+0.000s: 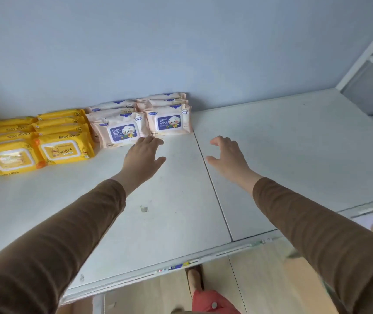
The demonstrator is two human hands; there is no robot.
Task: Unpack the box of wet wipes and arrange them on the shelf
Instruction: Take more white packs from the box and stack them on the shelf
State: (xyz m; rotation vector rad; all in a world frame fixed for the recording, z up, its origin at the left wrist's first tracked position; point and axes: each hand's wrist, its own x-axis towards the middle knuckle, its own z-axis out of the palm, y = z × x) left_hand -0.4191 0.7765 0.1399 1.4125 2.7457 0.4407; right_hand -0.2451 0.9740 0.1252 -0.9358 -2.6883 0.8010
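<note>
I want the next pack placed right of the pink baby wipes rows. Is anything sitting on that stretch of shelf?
Nothing visible does. The white shelf to the right of the pink baby wipes packs is bare to its far end. Only the right hand hovers over it, holding nothing.

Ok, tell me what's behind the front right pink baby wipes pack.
Behind the front right pink baby wipes pack, two more pink packs show their top edges, then the blue wall. Their faces are covered.

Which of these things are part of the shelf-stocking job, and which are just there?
Part of the job:
yellow wipes packs
pink wipes packs
shelf
left hand, open
right hand, open

Just there:
blue wall
white frame
wooden floor
</note>
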